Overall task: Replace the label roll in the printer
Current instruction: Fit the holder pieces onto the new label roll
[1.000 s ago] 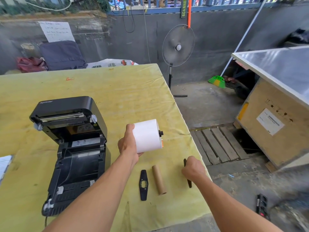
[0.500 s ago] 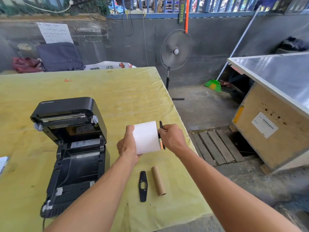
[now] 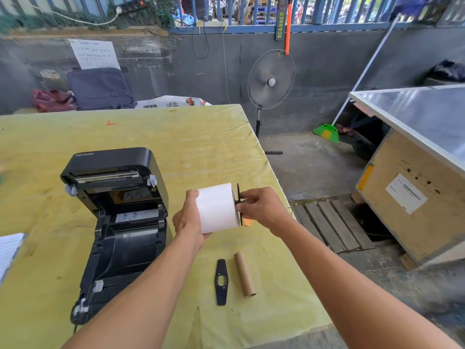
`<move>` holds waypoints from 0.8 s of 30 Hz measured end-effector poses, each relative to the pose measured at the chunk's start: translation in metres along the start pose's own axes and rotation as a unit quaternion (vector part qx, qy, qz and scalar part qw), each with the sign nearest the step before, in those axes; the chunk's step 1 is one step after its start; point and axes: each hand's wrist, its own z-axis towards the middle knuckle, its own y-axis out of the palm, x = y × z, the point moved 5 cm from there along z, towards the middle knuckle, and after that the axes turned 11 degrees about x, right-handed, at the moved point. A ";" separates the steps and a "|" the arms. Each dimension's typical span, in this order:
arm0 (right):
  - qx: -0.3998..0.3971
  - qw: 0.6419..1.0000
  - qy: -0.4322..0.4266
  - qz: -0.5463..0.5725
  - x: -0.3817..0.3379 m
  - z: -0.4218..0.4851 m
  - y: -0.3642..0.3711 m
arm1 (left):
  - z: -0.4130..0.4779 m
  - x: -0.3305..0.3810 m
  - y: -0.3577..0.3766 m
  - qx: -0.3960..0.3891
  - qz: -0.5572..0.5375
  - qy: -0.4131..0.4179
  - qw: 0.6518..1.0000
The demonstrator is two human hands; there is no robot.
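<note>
1. The left hand (image 3: 188,220) gripped the roll (image 3: 217,207) in the air, just right of the open printer (image 3: 120,222).
2. The right hand (image 3: 261,210) had come up from the table and pinched a black plate (image 3: 238,190) against the roll's end.
3. The other plate (image 3: 221,282) lay by the old tube (image 3: 244,277); it likely goes on next.

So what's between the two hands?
The white roll: left hand grips one end, right hand pinches a black plate at the other. Head view.
</note>
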 end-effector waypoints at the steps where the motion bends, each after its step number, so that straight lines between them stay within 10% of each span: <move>1: -0.017 0.999 0.012 0.034 0.002 0.002 -0.002 | 0.001 0.001 -0.001 -0.001 0.000 0.003 1.000; 15: -0.091 0.967 0.076 0.225 0.019 0.004 -0.008 | 0.004 0.006 -0.003 -0.011 0.002 0.018 1.000; 24: -0.041 0.990 0.000 0.137 0.007 0.002 -0.007 | -0.001 0.005 0.004 -0.028 0.013 0.025 0.999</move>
